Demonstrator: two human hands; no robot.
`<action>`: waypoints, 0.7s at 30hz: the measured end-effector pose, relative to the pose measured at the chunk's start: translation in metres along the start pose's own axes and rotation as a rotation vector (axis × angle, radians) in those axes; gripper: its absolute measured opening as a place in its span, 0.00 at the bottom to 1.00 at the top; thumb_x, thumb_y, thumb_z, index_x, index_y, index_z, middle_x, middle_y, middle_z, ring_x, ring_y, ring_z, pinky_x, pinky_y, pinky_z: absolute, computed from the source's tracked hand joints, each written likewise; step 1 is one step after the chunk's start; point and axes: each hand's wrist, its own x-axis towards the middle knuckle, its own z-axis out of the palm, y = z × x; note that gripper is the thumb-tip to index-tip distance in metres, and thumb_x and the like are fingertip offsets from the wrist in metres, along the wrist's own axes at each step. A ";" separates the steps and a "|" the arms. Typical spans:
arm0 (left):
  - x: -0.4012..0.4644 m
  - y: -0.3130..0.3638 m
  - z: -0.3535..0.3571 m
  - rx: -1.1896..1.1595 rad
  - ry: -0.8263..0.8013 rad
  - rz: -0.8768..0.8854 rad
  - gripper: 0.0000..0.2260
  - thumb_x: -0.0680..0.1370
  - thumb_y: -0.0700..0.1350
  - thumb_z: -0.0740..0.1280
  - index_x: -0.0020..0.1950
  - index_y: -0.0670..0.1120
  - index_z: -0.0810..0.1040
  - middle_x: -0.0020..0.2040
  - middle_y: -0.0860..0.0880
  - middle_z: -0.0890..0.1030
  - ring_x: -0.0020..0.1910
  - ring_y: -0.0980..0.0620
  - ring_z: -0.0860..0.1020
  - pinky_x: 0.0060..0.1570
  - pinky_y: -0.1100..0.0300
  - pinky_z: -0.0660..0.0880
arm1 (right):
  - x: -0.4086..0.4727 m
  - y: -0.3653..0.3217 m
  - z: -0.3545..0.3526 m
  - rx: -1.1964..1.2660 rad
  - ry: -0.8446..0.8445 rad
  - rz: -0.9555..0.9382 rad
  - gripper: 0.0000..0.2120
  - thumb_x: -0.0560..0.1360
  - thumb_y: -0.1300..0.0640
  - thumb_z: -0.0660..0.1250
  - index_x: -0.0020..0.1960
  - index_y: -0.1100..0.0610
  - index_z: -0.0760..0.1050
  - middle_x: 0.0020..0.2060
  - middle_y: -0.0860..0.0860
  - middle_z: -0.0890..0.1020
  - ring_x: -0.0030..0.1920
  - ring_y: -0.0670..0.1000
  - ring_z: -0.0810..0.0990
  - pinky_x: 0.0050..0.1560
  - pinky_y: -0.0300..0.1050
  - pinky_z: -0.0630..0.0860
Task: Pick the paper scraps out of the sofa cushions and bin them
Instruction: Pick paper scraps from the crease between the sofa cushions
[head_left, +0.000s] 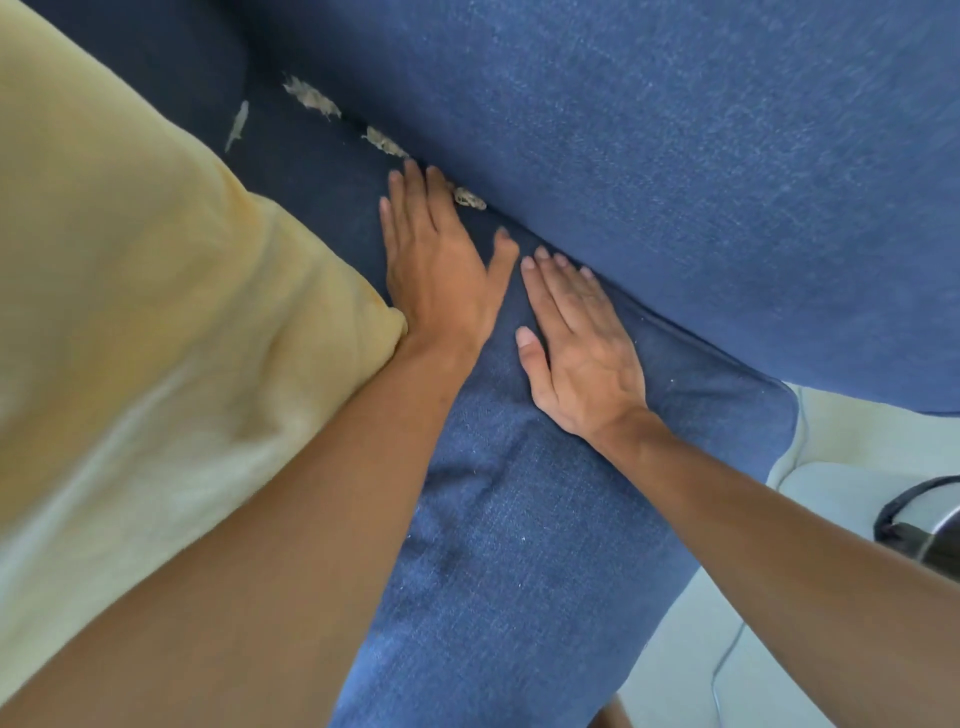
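Both hands lie flat, palms down, on the blue seat cushion of the sofa. My left hand has its fingers spread, the fingertips reaching the crease under the blue back cushion. My right hand rests just to its right, fingers apart, holding nothing. Several torn paper scraps are wedged along that crease: one touches my left fingertips, another lies further up, a third beyond it. A thin scrap sits beside the yellow pillow.
A large yellow pillow fills the left side and presses against my left wrist. At the right, past the sofa's edge, are a pale floor, a thin cable and a dark object with a strap.
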 end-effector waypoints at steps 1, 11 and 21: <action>0.004 -0.003 0.005 0.032 0.020 0.010 0.35 0.77 0.56 0.63 0.76 0.36 0.62 0.78 0.38 0.61 0.79 0.41 0.55 0.79 0.48 0.49 | 0.000 0.001 0.002 -0.008 -0.004 0.002 0.26 0.84 0.50 0.52 0.78 0.63 0.60 0.77 0.58 0.63 0.78 0.55 0.60 0.78 0.54 0.57; 0.030 -0.001 0.027 0.120 0.320 -0.062 0.16 0.67 0.54 0.70 0.45 0.42 0.81 0.54 0.44 0.80 0.57 0.43 0.77 0.63 0.50 0.70 | 0.003 0.007 0.020 0.042 0.040 0.014 0.26 0.82 0.52 0.53 0.77 0.63 0.62 0.76 0.58 0.65 0.77 0.55 0.62 0.77 0.55 0.60; 0.048 0.004 0.025 0.256 0.201 -0.144 0.13 0.72 0.53 0.70 0.49 0.45 0.82 0.54 0.46 0.81 0.60 0.44 0.73 0.61 0.50 0.62 | 0.003 0.008 0.024 0.020 0.040 0.014 0.26 0.83 0.51 0.52 0.77 0.62 0.62 0.76 0.57 0.65 0.77 0.54 0.62 0.77 0.54 0.60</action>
